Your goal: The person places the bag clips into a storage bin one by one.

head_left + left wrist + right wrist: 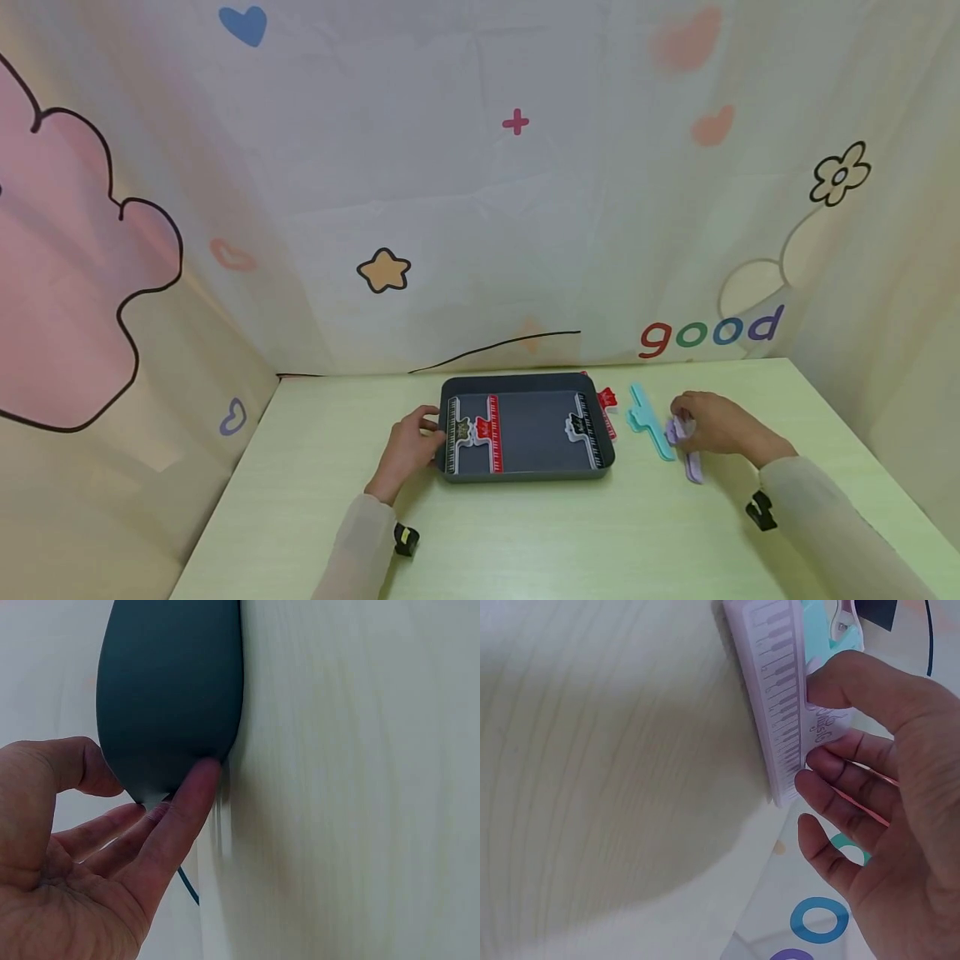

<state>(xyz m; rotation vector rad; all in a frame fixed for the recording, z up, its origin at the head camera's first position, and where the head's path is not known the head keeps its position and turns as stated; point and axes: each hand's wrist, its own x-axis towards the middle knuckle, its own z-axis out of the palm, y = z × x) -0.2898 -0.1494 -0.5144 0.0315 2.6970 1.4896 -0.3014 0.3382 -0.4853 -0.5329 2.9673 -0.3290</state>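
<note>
My left hand point(407, 450) holds the left end of a dark grey tray point(525, 477), thumb at the rim and fingers against the outer wall in the left wrist view. Inside the tray lie a black keyboard-patterned clip point(452, 450) at the left, a red one point(495, 450) beside it, and another black one point(592, 442) at the right. To the right of the tray, my right hand point(716, 425) pinches a lilac keyboard-patterned clip point(780, 697) by its handle between thumb and fingers. A turquoise clip point(651, 421) lies just left of that hand.
A red clip point(607, 402) lies partly hidden beyond the tray's right wall. The pale wooden table point(525, 542) ends at the back against a printed curtain point(465, 208), which also hangs along both sides.
</note>
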